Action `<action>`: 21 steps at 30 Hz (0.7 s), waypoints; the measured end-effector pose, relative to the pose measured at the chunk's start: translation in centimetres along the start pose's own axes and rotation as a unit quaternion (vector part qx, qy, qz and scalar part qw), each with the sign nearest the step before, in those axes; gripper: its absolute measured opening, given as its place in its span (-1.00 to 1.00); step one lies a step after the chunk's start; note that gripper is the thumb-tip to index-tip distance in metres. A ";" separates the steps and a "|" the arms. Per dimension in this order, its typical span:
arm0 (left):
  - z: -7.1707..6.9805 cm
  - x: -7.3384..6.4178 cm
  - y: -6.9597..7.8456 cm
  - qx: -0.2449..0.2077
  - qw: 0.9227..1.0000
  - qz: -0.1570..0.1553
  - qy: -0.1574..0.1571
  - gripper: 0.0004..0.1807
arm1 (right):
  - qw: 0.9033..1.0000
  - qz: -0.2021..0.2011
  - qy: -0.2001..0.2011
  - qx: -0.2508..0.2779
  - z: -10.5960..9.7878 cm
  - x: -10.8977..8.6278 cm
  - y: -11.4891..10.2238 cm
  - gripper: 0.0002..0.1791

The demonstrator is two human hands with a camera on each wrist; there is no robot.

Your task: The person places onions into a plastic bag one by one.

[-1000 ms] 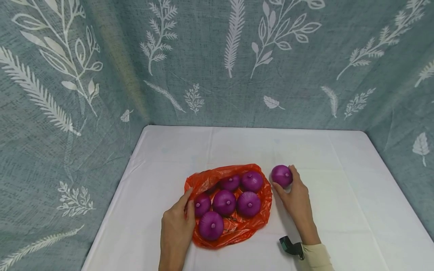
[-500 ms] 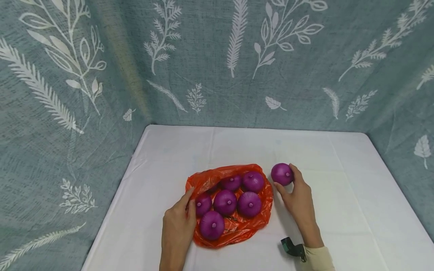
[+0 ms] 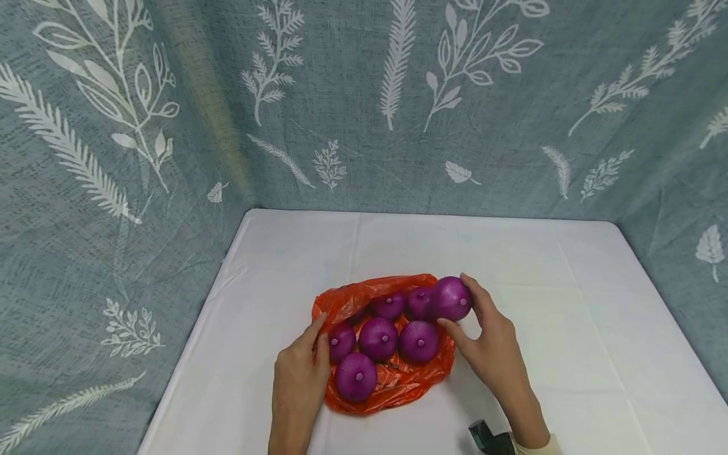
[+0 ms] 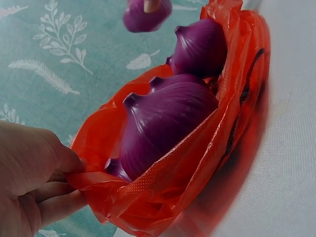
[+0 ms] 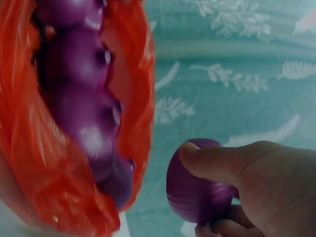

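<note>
An orange-red plastic bag (image 3: 398, 399) lies open on the white table with several purple onions (image 3: 378, 339) inside. My left hand (image 3: 299, 379) pinches the bag's left rim between thumb and fingers; the left wrist view shows the bunched plastic (image 4: 106, 190) in that grip. My right hand (image 3: 491, 341) holds one more onion (image 3: 452, 299) between thumb and fingers at the bag's upper right rim. From the head, this onion overlaps one inside the bag. In the right wrist view the held onion (image 5: 197, 185) appears beside the bag's opening, thumb across its side.
The white-covered table (image 3: 569, 316) extends on both sides of the bag. A teal curtain (image 3: 352, 107) with white leaf prints hangs behind the table and along its sides. A small dark device (image 3: 490, 438) sits at my right wrist.
My right hand has carried its onion leftward, from beside the bag to over its right rim. The left hand keeps its hold on the bag's rim.
</note>
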State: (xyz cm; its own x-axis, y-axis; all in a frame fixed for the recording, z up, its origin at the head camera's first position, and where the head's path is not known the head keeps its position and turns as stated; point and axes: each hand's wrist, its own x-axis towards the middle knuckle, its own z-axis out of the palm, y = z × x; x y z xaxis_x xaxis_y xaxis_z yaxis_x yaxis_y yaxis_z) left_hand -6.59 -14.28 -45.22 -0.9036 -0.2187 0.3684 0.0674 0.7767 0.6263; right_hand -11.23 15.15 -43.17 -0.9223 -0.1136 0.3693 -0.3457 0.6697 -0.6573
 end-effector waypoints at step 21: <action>-0.1 -0.1 0.2 -0.001 1.000 -0.001 0.008 -0.60 | 0.971 -0.078 -0.224 -0.025 3.8 -4.6 -3.0 -0.14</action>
State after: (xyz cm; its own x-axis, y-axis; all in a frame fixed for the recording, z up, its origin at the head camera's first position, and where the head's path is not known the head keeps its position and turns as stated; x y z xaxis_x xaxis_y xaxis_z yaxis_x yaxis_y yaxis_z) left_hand -6.46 -14.17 -45.03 -0.8969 -0.2295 0.3779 0.0665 0.7751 0.6284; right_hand -6.61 10.82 -45.42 -0.8459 -0.5167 0.1323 -0.4891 0.6525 -0.5789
